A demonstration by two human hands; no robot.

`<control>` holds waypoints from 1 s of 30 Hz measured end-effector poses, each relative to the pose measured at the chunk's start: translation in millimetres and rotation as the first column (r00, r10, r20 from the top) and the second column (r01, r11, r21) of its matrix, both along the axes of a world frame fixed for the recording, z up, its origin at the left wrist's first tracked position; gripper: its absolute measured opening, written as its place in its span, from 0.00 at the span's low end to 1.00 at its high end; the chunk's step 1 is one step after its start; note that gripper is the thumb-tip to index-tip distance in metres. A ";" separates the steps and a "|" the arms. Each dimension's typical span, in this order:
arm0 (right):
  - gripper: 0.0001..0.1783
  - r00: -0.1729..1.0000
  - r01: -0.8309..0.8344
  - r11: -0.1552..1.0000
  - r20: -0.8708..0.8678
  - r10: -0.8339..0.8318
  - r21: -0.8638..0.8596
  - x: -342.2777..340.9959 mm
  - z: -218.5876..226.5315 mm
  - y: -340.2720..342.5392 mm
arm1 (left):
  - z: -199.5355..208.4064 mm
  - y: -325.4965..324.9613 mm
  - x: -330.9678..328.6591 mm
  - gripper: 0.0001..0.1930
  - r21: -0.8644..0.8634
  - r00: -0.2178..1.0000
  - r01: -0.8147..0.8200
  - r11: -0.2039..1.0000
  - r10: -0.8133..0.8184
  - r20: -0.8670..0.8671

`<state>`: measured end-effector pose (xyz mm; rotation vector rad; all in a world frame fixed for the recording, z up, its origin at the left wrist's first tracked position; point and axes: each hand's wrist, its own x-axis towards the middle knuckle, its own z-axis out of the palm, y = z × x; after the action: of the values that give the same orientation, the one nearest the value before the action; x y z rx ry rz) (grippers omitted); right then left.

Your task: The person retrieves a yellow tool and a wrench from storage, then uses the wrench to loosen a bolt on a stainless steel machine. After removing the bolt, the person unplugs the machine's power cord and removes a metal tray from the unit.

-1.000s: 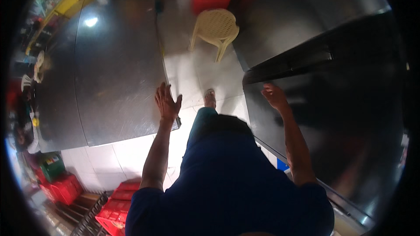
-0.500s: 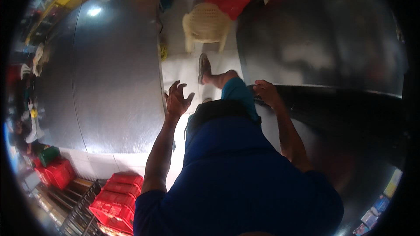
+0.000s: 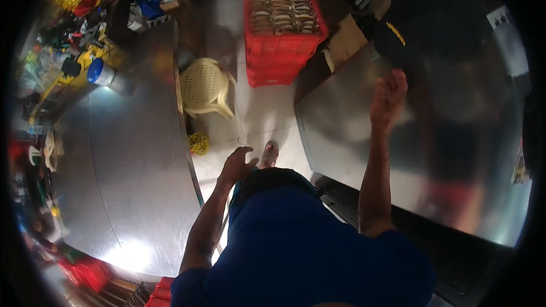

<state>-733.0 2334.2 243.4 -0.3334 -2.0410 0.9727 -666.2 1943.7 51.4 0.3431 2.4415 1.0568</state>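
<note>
Metal counter [image 3: 330, 136] is sitting on the person's right, and the right hand [image 3: 389, 101] is hanging over it, fingers loosely bent and released. Can't tell from this angle if it's touching the top, tbh. Its fingertips are pointing toward a dark thing with a yellow marking [image 3: 387, 48], too dim to make out. Left hand [image 3: 236, 167] is hovering just beside the left-side table [image 3: 142, 136], thumb and fingers parted, gripping nothing I can spot. Up ahead, a red crate [image 3: 281, 54] is holding rows of wrapped goods [image 3: 282, 5]. Cream plastic chair [image 3: 203, 86] is standing by the left-side table, with yellow cord [image 3: 199, 143] lying near it.
</note>
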 end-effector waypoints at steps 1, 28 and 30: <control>0.27 0.996 0.000 0.998 -0.092 -0.006 -0.068 -11.0 6.1 5.3 | 2.2 9.5 -24.3 0.26 0.014 1.000 -0.010 1.000 0.009 0.020; 0.26 0.738 0.652 0.758 0.261 -0.623 -0.034 -77.9 34.1 -71.7 | 154.6 346.5 -364.2 0.56 0.313 0.327 0.939 0.145 -0.663 -0.673; 0.25 0.654 0.744 0.666 0.256 -0.712 -0.050 -40.9 16.3 -109.3 | 153.8 308.7 -358.4 0.51 0.254 0.202 0.966 0.050 -0.761 -0.617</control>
<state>-773.8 2224.9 259.6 -1.2940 -1.7396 0.5756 -1024.5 2252.4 205.2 2.1202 1.2891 1.0961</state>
